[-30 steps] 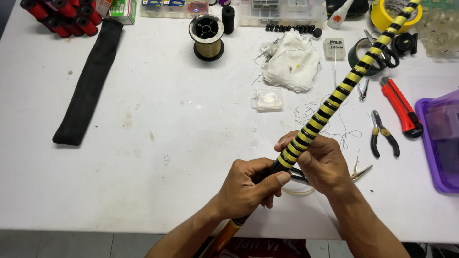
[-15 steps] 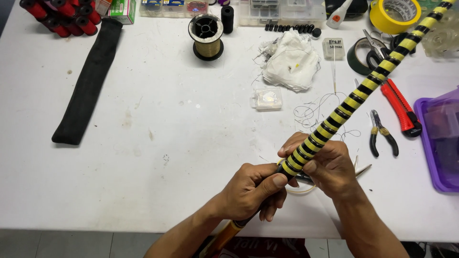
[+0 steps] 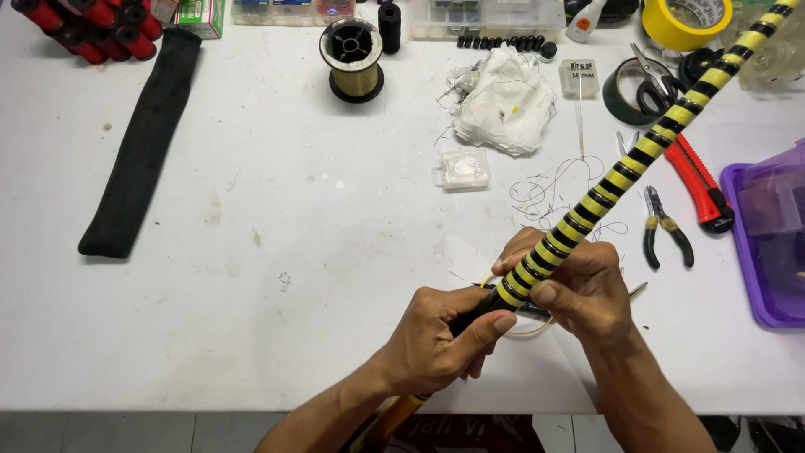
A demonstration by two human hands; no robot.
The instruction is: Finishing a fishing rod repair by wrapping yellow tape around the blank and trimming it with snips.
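A long rod wrapped in yellow and black bands [image 3: 646, 155] runs from the lower middle up to the top right corner. My left hand [image 3: 440, 340] grips its black lower part above the table's front edge. My right hand [image 3: 579, 285] closes around the banded section just above, thumb pressed near the lowest yellow band. A thin loop of pale line [image 3: 537, 329] and a slim tool lie on the table beneath my hands.
On the white table [image 3: 277, 252]: a black sleeve [image 3: 142, 143] at left, red rolls [image 3: 84, 25], a line spool [image 3: 352, 60], white cloth [image 3: 503, 105], a small clear box [image 3: 464, 170], pliers [image 3: 667, 228], a red cutter [image 3: 700, 184], scissors [image 3: 658, 84], yellow tape [image 3: 683, 21], a purple bin [image 3: 771, 235].
The rod's far end has swung to the right, and both hands have shifted slightly right and down with it. Both grips are unchanged.
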